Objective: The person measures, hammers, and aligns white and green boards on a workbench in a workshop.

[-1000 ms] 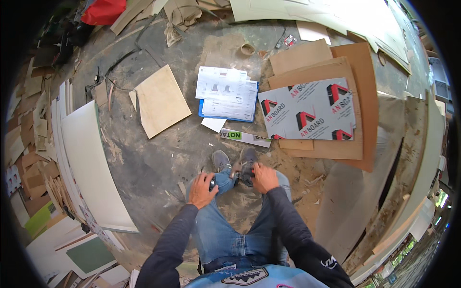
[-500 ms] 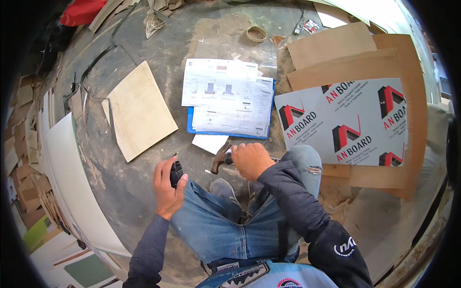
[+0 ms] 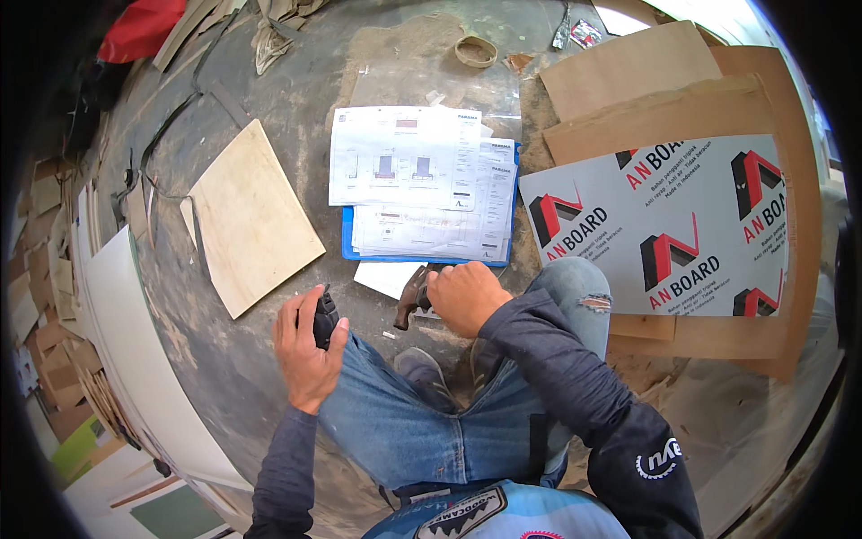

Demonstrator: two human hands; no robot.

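My left hand [image 3: 307,349] is closed around a small, chunky black object [image 3: 325,318] with ridged sides, held above my left knee; its exact kind is hard to make out. My right hand [image 3: 469,298] grips a hammer [image 3: 414,298] close to its brown, rusty-looking head, which points left beyond my fingers. Most of the hammer's handle is covered by the hand. Just beyond the hammer, printed drawing sheets [image 3: 404,157] lie on a blue folder [image 3: 348,241]. A small white piece [image 3: 389,335] rests on the floor beside my shoe.
On the left lies a pale plywood panel [image 3: 256,225], with black strapping [image 3: 171,121] behind it. To the right, a grey printed board [image 3: 628,202] overlaps brown sheets [image 3: 646,112]. A tape roll [image 3: 476,52] sits farther off. Long white boards [image 3: 148,314] line the left side.
The view has shifted slightly. My left hand has turned a little with the black object, and the hammer head has tilted and shifted slightly relative to the papers. Both grips are kept.
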